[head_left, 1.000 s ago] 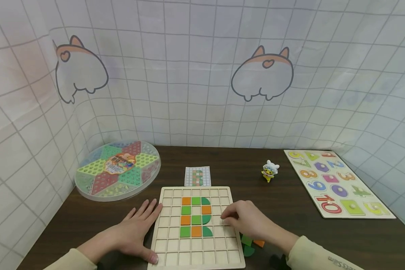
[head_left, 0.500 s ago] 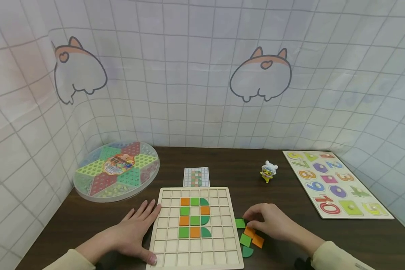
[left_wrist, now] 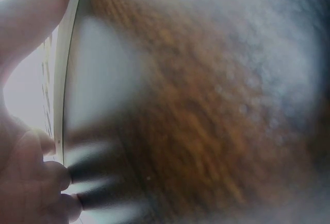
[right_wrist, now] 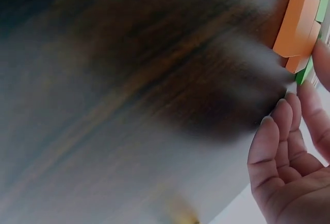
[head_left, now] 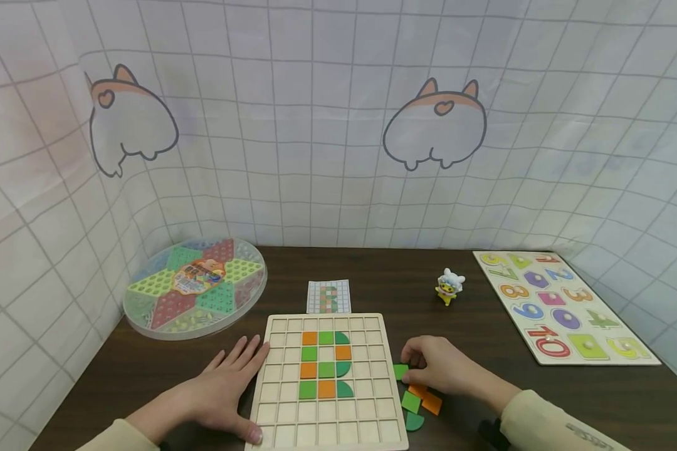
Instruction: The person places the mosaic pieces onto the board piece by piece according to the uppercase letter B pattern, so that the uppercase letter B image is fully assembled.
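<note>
A pale wooden grid board [head_left: 327, 435] holds orange, green and dark green tiles set in a letter-like pattern. My left hand [head_left: 222, 388] lies spread at its left side, fingertips and thumb on the edge. In the left wrist view, the fingers [left_wrist: 56, 175] appear along the board's side. Right of the board, my right hand [head_left: 440, 366] pinches a green square tile [head_left: 400, 372] between thumb and index finger, low at the table. Close below lie orange tiles [head_left: 431, 403], another green square [head_left: 410, 401] and a dark green rounded piece [head_left: 414, 421].
A small pattern card [head_left: 328, 296] lies behind the board. To the left is a round Chinese checkers set [head_left: 197, 288]. A small figurine [head_left: 449, 285] stands back right, near a number puzzle board [head_left: 564, 313]. A white gridded curtain [head_left: 338, 156] surrounds the table.
My right hand moved from above the board's right side out to the loose tiles, then slightly left onto the green square. The left hand stays at the board's edge.
</note>
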`<state>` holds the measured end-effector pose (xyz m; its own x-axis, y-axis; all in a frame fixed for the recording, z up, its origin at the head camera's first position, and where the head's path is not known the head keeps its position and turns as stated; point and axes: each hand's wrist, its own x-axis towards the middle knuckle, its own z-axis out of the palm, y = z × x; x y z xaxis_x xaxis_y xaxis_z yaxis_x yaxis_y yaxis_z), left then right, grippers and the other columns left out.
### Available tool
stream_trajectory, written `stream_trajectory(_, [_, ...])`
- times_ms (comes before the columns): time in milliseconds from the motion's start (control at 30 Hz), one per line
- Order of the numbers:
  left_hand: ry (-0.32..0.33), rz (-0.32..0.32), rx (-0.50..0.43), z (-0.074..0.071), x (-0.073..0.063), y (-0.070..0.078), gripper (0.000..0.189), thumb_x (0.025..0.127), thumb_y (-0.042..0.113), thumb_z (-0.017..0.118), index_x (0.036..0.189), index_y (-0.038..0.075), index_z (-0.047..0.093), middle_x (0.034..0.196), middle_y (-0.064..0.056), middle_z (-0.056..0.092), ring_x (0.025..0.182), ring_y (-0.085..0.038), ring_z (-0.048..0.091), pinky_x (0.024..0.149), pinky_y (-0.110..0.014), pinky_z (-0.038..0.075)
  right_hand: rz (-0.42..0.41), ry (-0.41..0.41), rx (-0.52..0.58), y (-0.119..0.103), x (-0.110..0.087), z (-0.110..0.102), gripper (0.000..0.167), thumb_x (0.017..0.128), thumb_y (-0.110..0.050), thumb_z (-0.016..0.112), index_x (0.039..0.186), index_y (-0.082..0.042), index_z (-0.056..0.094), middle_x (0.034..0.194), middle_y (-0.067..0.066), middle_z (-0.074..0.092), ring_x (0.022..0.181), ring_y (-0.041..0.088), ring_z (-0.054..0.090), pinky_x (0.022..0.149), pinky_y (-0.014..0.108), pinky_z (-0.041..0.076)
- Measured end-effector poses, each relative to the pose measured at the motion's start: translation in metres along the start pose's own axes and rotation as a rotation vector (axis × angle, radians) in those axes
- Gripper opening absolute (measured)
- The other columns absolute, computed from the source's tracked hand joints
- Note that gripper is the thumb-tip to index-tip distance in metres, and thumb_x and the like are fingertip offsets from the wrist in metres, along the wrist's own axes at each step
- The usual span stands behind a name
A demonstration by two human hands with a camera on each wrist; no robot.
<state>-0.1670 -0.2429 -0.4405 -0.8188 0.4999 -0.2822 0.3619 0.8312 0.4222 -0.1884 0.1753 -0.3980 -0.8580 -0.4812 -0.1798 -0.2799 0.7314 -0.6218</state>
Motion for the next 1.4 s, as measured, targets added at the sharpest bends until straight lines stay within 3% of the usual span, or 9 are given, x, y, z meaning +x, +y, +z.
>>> stream_trajectory(233, [0.007,-0.012,0.005,0.0,0.0,0.0,0.143,0.06,0.088,0.073,0.166,0.014,0.01,0.173,-0.016,0.003,0.159,-0.042,0.0,0.119,-0.074,0.009,0.048,0.044,-0.022,-0.001,0.002,0.001,0.017,0.088,-0.018,0.081,0.095,-0.01,0.067,0.079,-0.002,0.062,0.069,0.013,0.056,0.059,0.026,0.047])
stream_trajectory(467, [0.01,-0.007,-0.002,0.0,0.0,0.0,0.143,0.06,0.088,0.072,0.166,0.015,0.01,0.173,-0.016,0.003,0.159,-0.042,0.0,0.118,-0.074,0.009,0.108,0.051,-0.032,-0.005,0.004,0.0,0.025,0.082,-0.016,0.086,0.096,-0.009,0.067,0.081,-0.001,0.063,0.071,0.013,0.056,0.062,0.027,0.05])
stream_trajectory(900, [0.005,-0.003,-0.002,0.001,0.0,-0.002,0.142,0.061,0.088,0.072,0.166,0.016,0.009,0.173,-0.015,0.002,0.159,-0.042,0.0,0.118,-0.074,0.009,0.2,0.095,-0.053,-0.007,0.007,0.003,0.018,0.086,-0.009,0.081,0.097,-0.008,0.067,0.085,0.001,0.064,0.075,0.013,0.057,0.067,0.03,0.052])
stream_trajectory(1200, [0.007,-0.002,0.0,0.001,0.0,-0.002,0.142,0.061,0.088,0.072,0.166,0.015,0.01,0.173,-0.016,0.003,0.159,-0.043,0.0,0.118,-0.074,0.01,0.158,0.233,-0.001,-0.012,0.001,0.002,0.019,0.087,-0.008,0.081,0.102,-0.007,0.069,0.085,-0.001,0.067,0.075,0.011,0.058,0.066,0.027,0.053])
stream_trajectory(1400, [0.014,-0.001,0.007,0.002,0.001,-0.003,0.143,0.061,0.088,0.073,0.166,0.015,0.01,0.173,-0.016,0.003,0.159,-0.043,0.001,0.118,-0.074,0.01,0.068,0.228,0.062,-0.021,-0.003,0.005,0.021,0.086,-0.009,0.082,0.104,-0.006,0.071,0.084,-0.001,0.069,0.075,0.01,0.061,0.063,0.024,0.052])
